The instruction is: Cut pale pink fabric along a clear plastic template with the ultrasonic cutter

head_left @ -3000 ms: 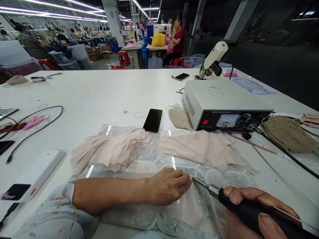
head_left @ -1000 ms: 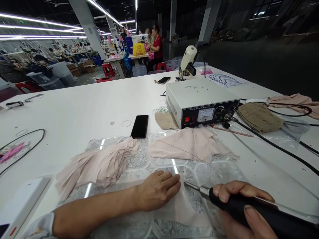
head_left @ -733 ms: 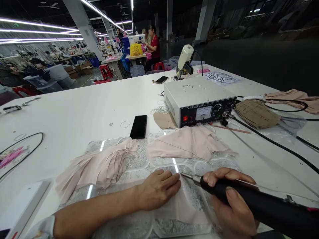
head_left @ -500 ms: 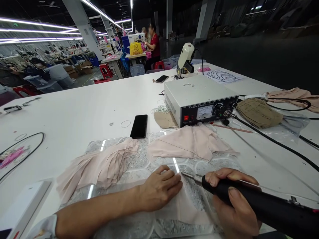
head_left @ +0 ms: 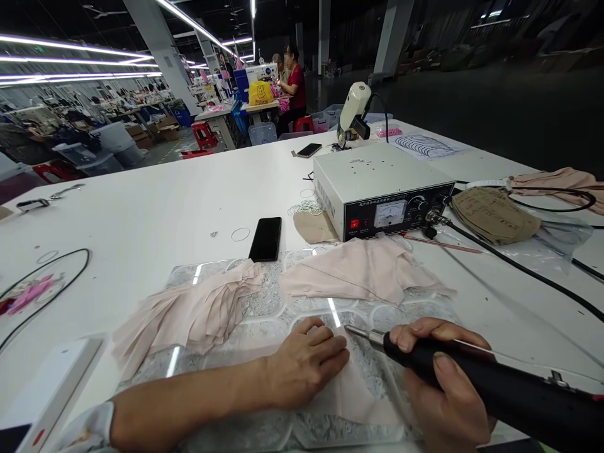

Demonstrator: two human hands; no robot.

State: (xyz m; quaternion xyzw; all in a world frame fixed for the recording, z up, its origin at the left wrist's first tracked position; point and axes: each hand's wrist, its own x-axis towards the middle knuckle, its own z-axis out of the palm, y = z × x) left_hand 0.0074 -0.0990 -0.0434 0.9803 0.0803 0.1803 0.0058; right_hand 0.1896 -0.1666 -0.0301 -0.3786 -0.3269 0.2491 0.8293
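My left hand [head_left: 306, 365] lies on a pale pink fabric piece [head_left: 358, 393], its fingers bent and pressing the cloth onto a patterned glass cutting plate [head_left: 278, 302]. My right hand [head_left: 443, 390] is wrapped round a black handheld cutting tool [head_left: 476, 380]; its thin metal tip sits just right of my left fingertips, at the fabric's edge. Two stacks of pink fabric pieces [head_left: 189, 314] [head_left: 363, 274] lie farther back on the plate. A black cable runs from the tool's side toward the white control box [head_left: 382, 189].
A black phone [head_left: 265, 239] lies beyond the plate. Brown paper patterns [head_left: 495, 214], cables and more pink cloth are at the right. A white device [head_left: 47, 390] lies at the near left, with a black cord loop [head_left: 47, 277] behind it. People sit at sewing tables far behind.
The camera view swung left and up. My right hand shifted its grip along the tool and the tip moved slightly up toward my left fingertips; my left fingers curled a little.
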